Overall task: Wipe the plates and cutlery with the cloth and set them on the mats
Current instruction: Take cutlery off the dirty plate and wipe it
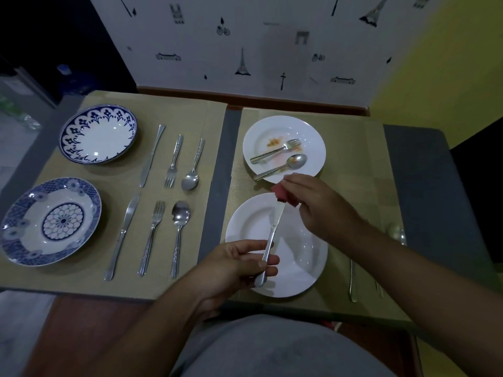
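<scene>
Wiping in progress: knife (273,235) held over the near white plate (302,262) on the right mat (353,159), apparently so the blade is clear for the cloth (283,196).
Left hand (242,263): fingers curled round the knife handle, steadying it.
Right hand (315,202): pinching the cloth around the blade tip.
Outstanding: far plate (313,142), stained, with fork (280,151) and spoon (288,164).

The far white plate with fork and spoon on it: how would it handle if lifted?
The far white plate looks glazed ceramic, so probably rigid, breakable. The loose fork and spoon would likely slide if tilted.
</scene>
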The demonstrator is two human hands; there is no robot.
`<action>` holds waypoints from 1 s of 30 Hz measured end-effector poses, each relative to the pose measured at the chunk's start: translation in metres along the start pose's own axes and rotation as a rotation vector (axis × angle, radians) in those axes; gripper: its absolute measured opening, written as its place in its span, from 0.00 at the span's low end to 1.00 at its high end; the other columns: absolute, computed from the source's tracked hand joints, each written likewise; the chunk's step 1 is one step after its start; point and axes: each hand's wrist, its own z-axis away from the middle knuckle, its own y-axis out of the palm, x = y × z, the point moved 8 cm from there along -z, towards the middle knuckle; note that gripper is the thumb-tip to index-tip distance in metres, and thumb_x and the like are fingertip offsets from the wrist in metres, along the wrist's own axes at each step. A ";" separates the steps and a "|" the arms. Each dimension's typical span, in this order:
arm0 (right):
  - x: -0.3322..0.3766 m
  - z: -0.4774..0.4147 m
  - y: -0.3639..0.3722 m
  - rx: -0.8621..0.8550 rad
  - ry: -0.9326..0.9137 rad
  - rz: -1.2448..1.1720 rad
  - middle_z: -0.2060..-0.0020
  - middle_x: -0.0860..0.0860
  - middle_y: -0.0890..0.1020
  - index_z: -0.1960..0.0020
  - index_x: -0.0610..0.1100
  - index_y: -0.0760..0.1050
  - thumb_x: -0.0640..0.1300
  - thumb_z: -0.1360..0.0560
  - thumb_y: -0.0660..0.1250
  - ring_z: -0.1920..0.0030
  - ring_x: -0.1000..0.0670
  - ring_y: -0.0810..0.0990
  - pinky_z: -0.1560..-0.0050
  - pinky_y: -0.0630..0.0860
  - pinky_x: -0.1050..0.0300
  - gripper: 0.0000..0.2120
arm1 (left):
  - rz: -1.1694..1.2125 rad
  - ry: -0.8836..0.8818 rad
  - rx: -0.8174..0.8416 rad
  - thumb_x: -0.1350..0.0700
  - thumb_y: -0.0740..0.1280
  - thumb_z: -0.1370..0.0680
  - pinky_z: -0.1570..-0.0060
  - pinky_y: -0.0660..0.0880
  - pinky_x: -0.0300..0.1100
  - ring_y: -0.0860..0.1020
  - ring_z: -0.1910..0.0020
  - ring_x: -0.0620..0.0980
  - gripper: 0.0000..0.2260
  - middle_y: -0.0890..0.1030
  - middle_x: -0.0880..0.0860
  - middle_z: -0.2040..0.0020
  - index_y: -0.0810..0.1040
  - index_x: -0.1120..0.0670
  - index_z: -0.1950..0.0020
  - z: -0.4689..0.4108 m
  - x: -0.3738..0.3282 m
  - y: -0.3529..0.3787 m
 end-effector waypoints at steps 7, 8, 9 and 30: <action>-0.007 0.016 -0.028 -0.161 0.186 -0.088 0.34 0.47 0.75 0.30 0.41 0.72 0.28 0.28 0.64 0.32 0.50 0.71 0.31 0.69 0.56 0.27 | 0.141 -0.061 -0.042 0.66 0.74 0.30 0.58 0.82 0.43 0.86 0.52 0.55 0.19 0.86 0.58 0.46 0.82 0.58 0.39 -0.002 0.005 0.003; 0.002 0.020 -0.025 -0.120 0.145 -0.084 0.33 0.47 0.75 0.30 0.41 0.71 0.28 0.28 0.64 0.31 0.51 0.70 0.31 0.68 0.55 0.27 | 0.142 -0.066 -0.060 0.66 0.75 0.31 0.58 0.82 0.44 0.86 0.53 0.54 0.18 0.87 0.58 0.47 0.83 0.58 0.41 -0.002 0.005 0.003; 0.012 0.024 -0.021 -0.073 0.093 -0.081 0.33 0.46 0.74 0.30 0.40 0.71 0.28 0.28 0.63 0.31 0.51 0.69 0.30 0.68 0.54 0.27 | 0.132 -0.070 -0.078 0.65 0.75 0.31 0.57 0.81 0.45 0.85 0.53 0.54 0.17 0.87 0.57 0.48 0.85 0.57 0.43 -0.002 0.005 0.002; -0.015 -0.006 -0.007 -0.008 0.131 -0.016 0.51 0.48 0.79 0.49 0.43 0.78 0.33 0.28 0.56 0.50 0.48 0.75 0.49 0.76 0.49 0.15 | -0.204 -0.030 -0.189 0.63 0.76 0.27 0.60 0.80 0.40 0.84 0.60 0.48 0.06 0.87 0.55 0.56 0.87 0.56 0.51 -0.004 0.004 -0.007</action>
